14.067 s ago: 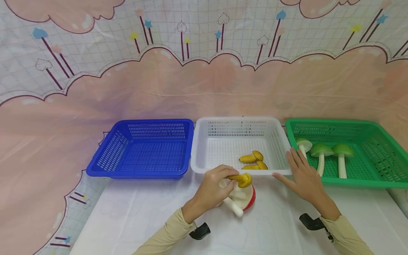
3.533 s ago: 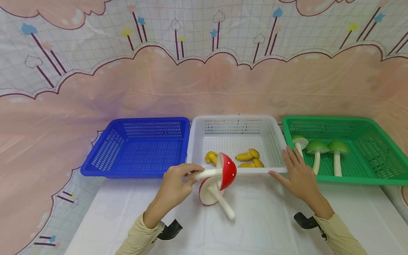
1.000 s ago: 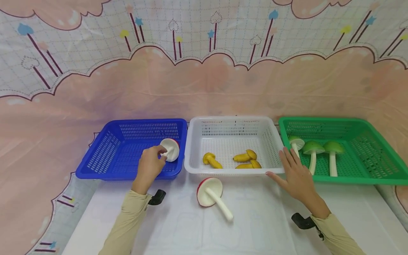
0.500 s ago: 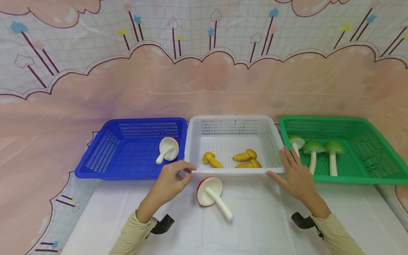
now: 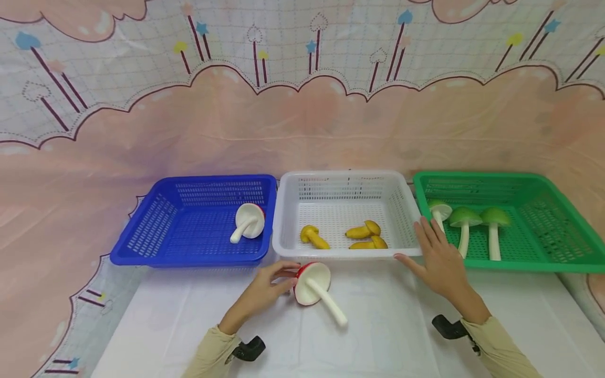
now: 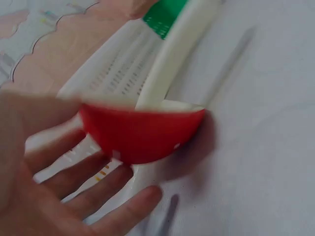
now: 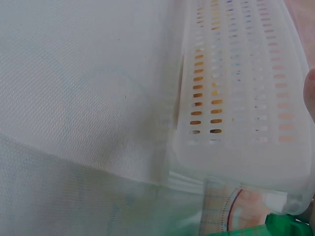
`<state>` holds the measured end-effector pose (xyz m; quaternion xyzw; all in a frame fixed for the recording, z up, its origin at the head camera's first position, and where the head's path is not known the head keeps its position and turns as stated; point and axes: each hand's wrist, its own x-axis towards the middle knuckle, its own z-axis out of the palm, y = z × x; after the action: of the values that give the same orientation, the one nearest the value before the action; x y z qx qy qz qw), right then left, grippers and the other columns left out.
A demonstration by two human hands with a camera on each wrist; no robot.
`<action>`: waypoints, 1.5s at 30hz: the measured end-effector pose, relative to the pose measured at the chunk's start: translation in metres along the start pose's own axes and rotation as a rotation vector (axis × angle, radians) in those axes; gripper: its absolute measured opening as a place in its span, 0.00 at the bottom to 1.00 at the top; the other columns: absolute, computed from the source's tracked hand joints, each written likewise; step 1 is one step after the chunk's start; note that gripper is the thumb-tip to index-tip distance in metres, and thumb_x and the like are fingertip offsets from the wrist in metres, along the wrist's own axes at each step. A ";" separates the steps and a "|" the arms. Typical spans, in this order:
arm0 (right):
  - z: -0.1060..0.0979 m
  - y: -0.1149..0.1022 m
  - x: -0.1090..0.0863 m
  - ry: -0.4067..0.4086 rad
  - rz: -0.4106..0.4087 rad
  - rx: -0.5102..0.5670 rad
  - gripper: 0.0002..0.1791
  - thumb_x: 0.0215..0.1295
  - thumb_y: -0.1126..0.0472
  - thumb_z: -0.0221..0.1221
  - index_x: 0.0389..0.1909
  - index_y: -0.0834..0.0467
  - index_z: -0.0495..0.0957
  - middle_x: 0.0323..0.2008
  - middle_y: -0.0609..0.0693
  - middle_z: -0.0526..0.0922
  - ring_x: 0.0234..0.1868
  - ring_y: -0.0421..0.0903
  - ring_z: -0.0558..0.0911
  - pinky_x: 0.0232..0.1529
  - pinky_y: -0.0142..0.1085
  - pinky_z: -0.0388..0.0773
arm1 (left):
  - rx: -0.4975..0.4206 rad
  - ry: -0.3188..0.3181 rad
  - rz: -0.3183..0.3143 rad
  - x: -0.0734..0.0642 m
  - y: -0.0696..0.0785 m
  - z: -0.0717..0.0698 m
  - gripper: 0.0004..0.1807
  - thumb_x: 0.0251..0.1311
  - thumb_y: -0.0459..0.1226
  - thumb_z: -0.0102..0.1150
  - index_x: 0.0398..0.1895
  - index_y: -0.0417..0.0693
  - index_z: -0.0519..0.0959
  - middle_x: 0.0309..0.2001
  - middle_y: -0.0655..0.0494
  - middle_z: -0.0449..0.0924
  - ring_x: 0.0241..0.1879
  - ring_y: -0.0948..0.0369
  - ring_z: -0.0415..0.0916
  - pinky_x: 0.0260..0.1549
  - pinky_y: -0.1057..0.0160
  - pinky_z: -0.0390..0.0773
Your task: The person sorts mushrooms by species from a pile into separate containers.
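In the head view, my left hand (image 5: pixel 267 287) is at the red cap of a toy mushroom (image 5: pixel 326 302) lying on the table, its white stem pointing toward the front right. The left wrist view shows the thumb at the rim of the red cap (image 6: pixel 142 132) and the other fingers (image 6: pixel 125 209) extended beside it, loosely spread; a firm grip is not visible. My right hand (image 5: pixel 441 262) lies with straight fingers over the adjoining rims of the white basket (image 5: pixel 347 254) and green basket (image 5: pixel 534 265), holding nothing.
A blue basket (image 5: pixel 189 260) at the left holds one red-capped mushroom (image 5: pixel 249 220). Several yellow mushrooms (image 5: pixel 364 230) lie in the white basket, and green-capped mushrooms (image 5: pixel 494 220) in the green one. A patterned cloth (image 5: pixel 307 115) hangs behind.
My left hand put a red-capped mushroom into the blue basket, let go, and moved right and down to the mushroom on the table. A yellow mushroom joined the white basket earlier. The right hand stayed.
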<state>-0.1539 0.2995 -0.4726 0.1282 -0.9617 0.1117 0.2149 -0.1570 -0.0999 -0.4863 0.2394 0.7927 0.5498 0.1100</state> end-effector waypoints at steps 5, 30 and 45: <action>0.001 0.001 0.000 -0.010 0.003 -0.005 0.50 0.56 0.35 0.58 0.68 0.67 0.58 0.69 0.64 0.57 0.70 0.62 0.54 0.32 0.55 0.76 | -0.148 -0.213 -0.059 0.013 -0.011 0.003 0.29 0.58 0.34 0.62 0.64 0.42 0.67 0.62 0.49 0.69 0.63 0.50 0.65 0.59 0.52 0.68; 0.003 0.001 -0.001 0.013 -0.009 -0.015 0.50 0.55 0.36 0.59 0.68 0.68 0.59 0.68 0.65 0.59 0.69 0.62 0.55 0.34 0.58 0.76 | -0.111 0.052 0.057 -0.020 0.057 -0.029 0.30 0.53 0.34 0.65 0.61 0.47 0.69 0.56 0.45 0.70 0.52 0.48 0.71 0.45 0.59 0.79; 0.006 0.001 -0.004 0.015 -0.009 -0.016 0.51 0.56 0.35 0.58 0.68 0.67 0.58 0.69 0.65 0.58 0.69 0.63 0.55 0.28 0.51 0.77 | 0.158 0.368 -0.035 -0.033 0.061 -0.136 0.32 0.62 0.40 0.59 0.68 0.46 0.62 0.62 0.44 0.66 0.61 0.45 0.63 0.43 0.70 0.76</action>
<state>-0.1531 0.2997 -0.4795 0.1299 -0.9603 0.1041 0.2238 -0.1722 -0.2106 -0.3822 0.1289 0.8442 0.5183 -0.0465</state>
